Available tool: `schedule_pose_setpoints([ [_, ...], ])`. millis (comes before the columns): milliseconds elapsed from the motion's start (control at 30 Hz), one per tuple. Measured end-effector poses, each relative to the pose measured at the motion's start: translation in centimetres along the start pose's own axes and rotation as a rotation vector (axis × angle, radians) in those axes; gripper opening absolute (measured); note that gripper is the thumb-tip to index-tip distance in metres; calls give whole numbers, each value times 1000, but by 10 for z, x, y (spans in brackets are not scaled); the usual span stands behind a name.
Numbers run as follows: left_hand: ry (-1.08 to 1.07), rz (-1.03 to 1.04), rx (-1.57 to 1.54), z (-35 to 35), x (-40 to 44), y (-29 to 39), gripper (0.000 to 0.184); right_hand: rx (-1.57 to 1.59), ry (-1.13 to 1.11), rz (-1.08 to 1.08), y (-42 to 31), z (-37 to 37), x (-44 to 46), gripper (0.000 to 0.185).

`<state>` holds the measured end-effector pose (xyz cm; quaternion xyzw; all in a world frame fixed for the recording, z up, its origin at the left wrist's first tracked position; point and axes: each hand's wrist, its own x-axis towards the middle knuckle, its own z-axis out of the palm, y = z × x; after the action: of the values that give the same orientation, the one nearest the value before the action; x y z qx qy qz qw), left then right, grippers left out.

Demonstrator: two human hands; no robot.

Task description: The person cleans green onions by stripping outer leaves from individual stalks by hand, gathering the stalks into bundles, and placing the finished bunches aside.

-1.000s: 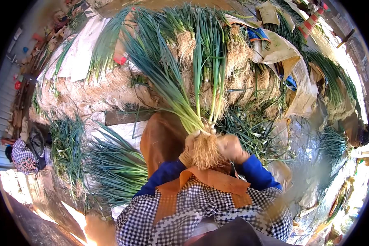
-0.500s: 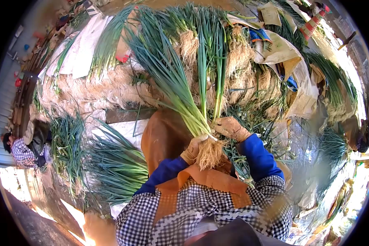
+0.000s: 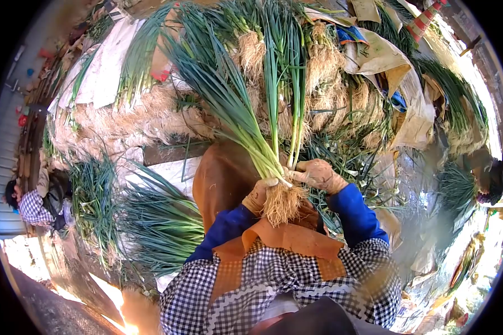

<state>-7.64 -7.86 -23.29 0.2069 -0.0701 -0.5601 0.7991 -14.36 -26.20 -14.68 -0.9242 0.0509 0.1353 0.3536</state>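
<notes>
A bunch of green onions with long green leaves and a tuft of pale roots stands in front of my lap, leaves pointing away from me. My left hand, in a soiled glove, is wrapped around its white lower end, just above the roots. From the other side, my right hand, also gloved, has its fingers pinched at the white base of a couple of separate green onion stalks beside the bunch. Its fingertips partly hide where those stalks meet the rest.
A long pile of green onions with roots toward me lies ahead, partly under white sacking. Another heap is at my left. Loose leaves lie right of my lap. A person sits far left; a striped cone stands far right.
My right hand has come slightly left and lower, its fingertips closer to the bunch's base. My left hand keeps its hold. The whole view has shifted a little.
</notes>
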Motion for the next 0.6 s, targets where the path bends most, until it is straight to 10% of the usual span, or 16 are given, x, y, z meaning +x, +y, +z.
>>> schedule_pose_setpoints([
  [33, 23, 22, 47, 0, 1, -1, 43, 56, -11, -52, 8, 3, 4, 45],
  [67, 24, 22, 43, 2, 1, -1, 43, -260, 279, -585, 8, 6, 12, 34],
  [133, 95, -8, 122, 4, -2, -1, 42, -185, 141, -193, 6, 16, 2, 22],
  [167, 26, -43, 56, -15, -3, -6, 43, -106, 254, -437, 23, 26, 3, 19],
  [267, -30, 13, -89, 3, 1, -5, 45, 300, -158, -209, 5, -7, -34, 27],
  [367, -118, -20, -279, -4, 2, -12, 44, 705, -15, 95, 43, 4, -26, 31],
  [600, -232, 84, -606, 19, -13, -8, 48, 1478, -226, -138, 24, 38, 20, 41],
])
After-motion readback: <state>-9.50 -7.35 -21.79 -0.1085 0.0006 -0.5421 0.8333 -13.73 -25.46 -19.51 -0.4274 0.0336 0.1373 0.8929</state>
